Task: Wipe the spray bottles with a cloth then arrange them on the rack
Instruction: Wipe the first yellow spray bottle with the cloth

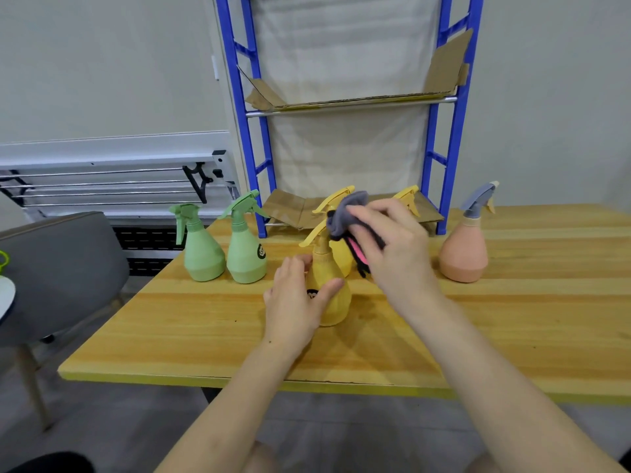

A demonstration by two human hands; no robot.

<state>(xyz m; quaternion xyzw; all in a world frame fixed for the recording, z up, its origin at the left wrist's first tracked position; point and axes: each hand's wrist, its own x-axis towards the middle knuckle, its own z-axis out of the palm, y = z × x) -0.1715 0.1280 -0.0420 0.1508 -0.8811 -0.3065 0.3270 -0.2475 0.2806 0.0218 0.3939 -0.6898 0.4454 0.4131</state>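
A yellow spray bottle (329, 288) is stood upright on the wooden bench (512, 329), near its front middle. It is steadied by the left hand (293, 302), whose fingers and thumb are curled round its lower body. A grey cloth (348, 213) with a pink and black edge is gripped in the right hand (392, 247) and pressed against the bottle's trigger head. Just behind, a second yellow bottle (341, 257) is partly hidden, and a third yellow nozzle (408, 196) is seen beyond the right hand. Two green bottles (223, 247) are set side by side to the left, and a pink bottle (466, 250) with a grey head stands to the right. A blue rack (450, 131) lined with cardboard is placed at the back of the bench.
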